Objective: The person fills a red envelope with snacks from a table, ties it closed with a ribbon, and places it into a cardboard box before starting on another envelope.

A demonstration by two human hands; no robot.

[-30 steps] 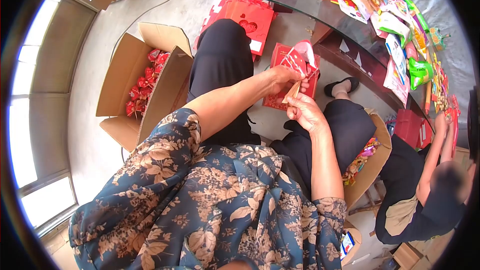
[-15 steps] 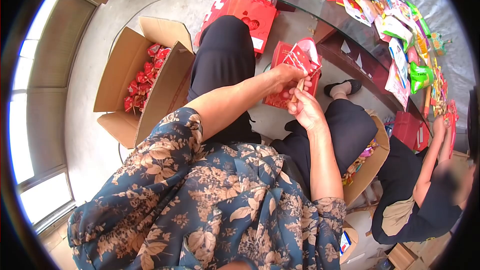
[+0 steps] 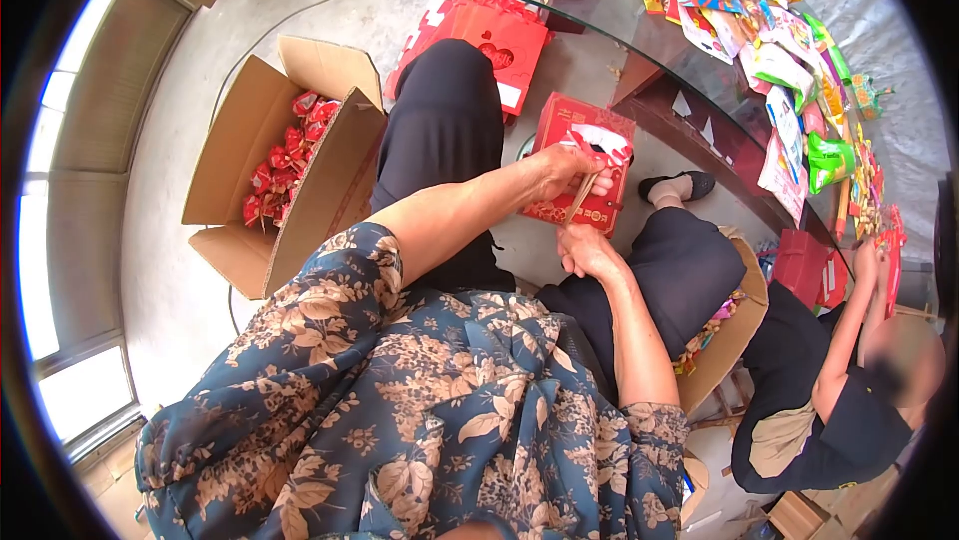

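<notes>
Left grip on red pouch, arm outstretched

The person is wearing a short-sleeved blouse in dark blue-green fabric, and a print of tan and beige blossoms and leaves is running all over it. The cloth is hanging loose and gathering in soft folds across the front. The left sleeve is ending in a hemmed edge above the elbow. The right sleeve is ending likewise, and both are carrying the same flower print. Below them the arms are showing bare down to the left hand and the right hand. Plain black trousers are covering both legs, and a black low-cut shoe is showing on the right foot.
</notes>
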